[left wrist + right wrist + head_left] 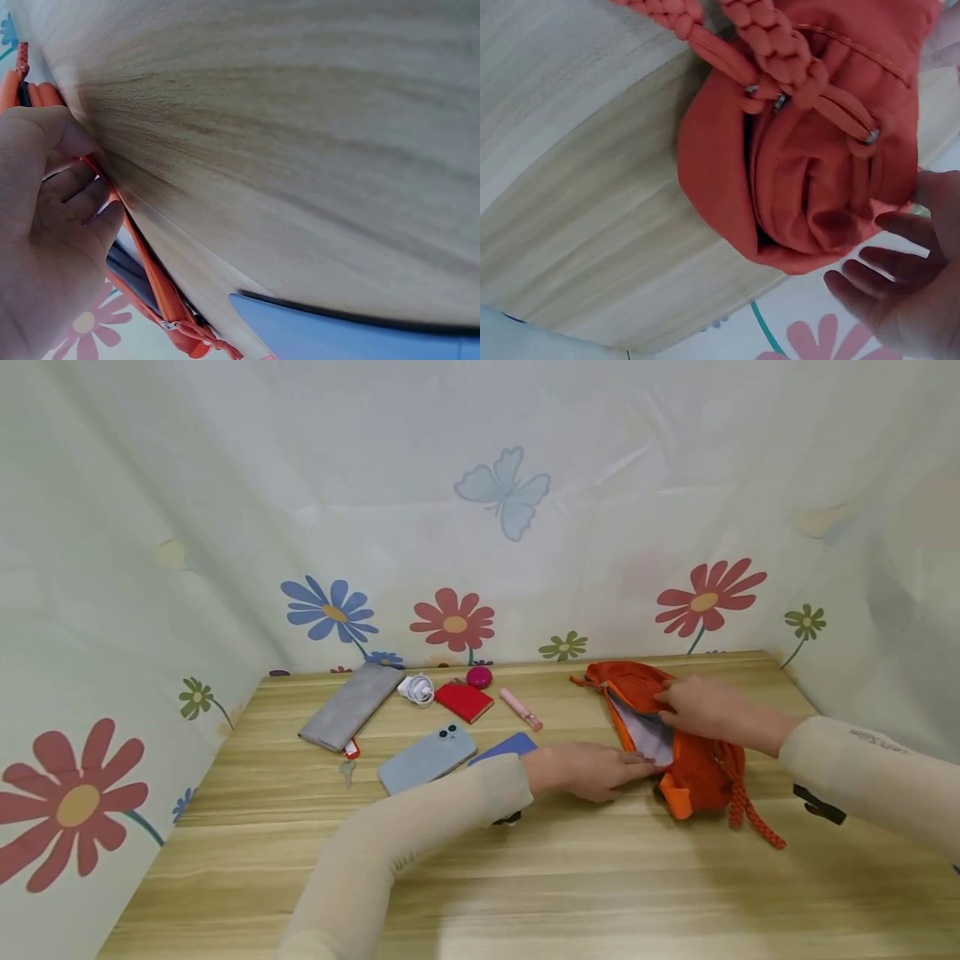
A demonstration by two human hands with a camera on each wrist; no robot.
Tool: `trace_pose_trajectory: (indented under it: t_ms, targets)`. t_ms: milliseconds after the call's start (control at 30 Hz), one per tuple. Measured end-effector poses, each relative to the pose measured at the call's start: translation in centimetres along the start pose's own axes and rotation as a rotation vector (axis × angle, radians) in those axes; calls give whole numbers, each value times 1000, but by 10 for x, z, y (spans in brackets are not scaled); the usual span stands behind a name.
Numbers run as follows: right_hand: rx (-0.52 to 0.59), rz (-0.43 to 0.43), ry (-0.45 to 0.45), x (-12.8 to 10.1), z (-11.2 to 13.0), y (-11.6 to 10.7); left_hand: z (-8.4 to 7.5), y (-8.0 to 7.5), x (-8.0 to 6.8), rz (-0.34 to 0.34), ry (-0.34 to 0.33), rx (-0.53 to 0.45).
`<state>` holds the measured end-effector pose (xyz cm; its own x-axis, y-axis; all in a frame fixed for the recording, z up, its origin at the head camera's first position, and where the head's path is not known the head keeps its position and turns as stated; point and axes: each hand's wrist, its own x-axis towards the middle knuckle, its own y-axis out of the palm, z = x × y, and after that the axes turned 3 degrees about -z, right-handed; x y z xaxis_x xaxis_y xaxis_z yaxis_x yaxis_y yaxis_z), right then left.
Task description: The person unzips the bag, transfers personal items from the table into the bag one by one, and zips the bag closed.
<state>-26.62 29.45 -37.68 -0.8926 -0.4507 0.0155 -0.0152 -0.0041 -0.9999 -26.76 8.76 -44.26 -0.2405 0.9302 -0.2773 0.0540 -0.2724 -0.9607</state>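
Over at nine o'clock on the pale wooden bench (525,877) lie a grey fabric pouch (350,705), a light blue smartphone (427,757) and a small red notebook (464,702). At centre, the left hand (592,770) has its grip pinched on the near edge of the orange fabric drawstring bag (693,760), which sits toward three o'clock. The right hand (701,707) rests on the bag's open mouth, fingers loosely curled over the rim.
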Motion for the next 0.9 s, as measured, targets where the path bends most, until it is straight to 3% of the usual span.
trace_pose_trajectory:
  t_ms: [300, 567, 700, 900]
  targets:
    - [87, -68, -2, -4, 0, -10, -1, -1, 1, 9, -19, -41]
    - [97, 74, 126, 4, 2, -3, 0, 0, 1, 16, 2, -17]
    - [63, 50, 56, 6, 0, 4, -1, 1, 1, 4, 12, -18]
    - [121, 7, 2, 6, -7, -5, 1, 0, 0, -11, -7, -47]
